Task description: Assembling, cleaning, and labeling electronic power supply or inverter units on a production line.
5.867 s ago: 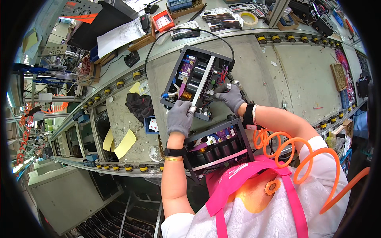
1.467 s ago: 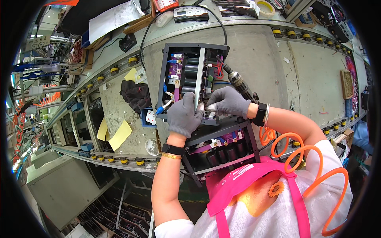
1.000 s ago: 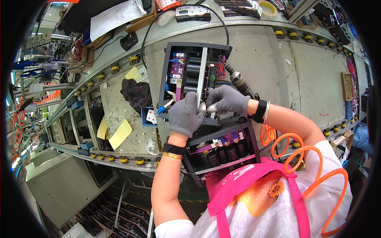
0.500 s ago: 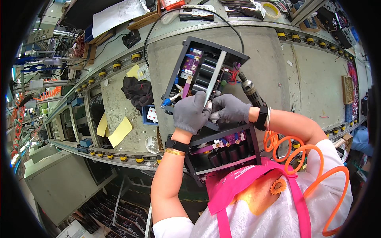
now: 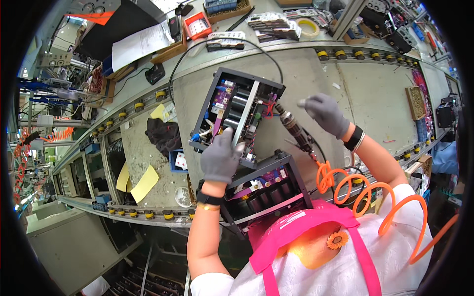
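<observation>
A gray-gloved left hand rests at the near left corner of an open black chassis on a gray board, thumb spread from forefinger; its grip cannot be told. The right hand hovers just right of a power driver, fingers pointing left, their hold unclear. White lettering marks a pink apron; far left, the print on a paper sheet is too small to read.

Left fingers touch the open chassis; right fingers hover near the screwdriver.
</observation>
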Tool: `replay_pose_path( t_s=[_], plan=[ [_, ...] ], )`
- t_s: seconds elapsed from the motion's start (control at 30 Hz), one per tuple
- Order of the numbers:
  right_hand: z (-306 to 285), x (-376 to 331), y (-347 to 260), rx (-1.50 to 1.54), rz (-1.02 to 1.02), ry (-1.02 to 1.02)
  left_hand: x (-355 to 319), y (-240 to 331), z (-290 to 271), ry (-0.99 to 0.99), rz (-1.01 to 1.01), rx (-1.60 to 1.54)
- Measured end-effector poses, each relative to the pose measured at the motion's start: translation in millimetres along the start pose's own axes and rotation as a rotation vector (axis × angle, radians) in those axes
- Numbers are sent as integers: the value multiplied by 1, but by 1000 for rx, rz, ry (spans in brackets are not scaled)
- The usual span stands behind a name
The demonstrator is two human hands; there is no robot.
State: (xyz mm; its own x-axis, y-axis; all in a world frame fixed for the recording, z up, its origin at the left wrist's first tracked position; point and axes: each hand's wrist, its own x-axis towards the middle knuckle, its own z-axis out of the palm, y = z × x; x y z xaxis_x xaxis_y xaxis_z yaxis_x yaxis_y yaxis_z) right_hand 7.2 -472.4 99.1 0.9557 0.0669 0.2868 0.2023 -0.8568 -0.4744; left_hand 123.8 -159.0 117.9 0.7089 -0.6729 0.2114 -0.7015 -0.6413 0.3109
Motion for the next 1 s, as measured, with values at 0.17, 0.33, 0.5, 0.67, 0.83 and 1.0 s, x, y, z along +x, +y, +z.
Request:
replay_pose_path(
  t_s=[0.17,0.33,0.5,0.67,0.83,1.0],
  plan=[
    [31,-61,9,-503,-581,-147,-39,-7,-58,115,-421,-587],
    [68,-59,14,-537,-801,-194,-118,-4,-129,204,-637,-1001],
    [42,-50,2,-321,-806,-180,-175,29,-184,492,-905,-1303],
    [-25,-52,-52,120,-538,-11,-184,59,-201,365,-841,-1169],
    [-86,-74,-106,805,442,405,-179,111,-151,110,-469,-776],
    [-151,-94,-178,922,191,463,-147,178,-106,-216,-12,-490]
  ],
)
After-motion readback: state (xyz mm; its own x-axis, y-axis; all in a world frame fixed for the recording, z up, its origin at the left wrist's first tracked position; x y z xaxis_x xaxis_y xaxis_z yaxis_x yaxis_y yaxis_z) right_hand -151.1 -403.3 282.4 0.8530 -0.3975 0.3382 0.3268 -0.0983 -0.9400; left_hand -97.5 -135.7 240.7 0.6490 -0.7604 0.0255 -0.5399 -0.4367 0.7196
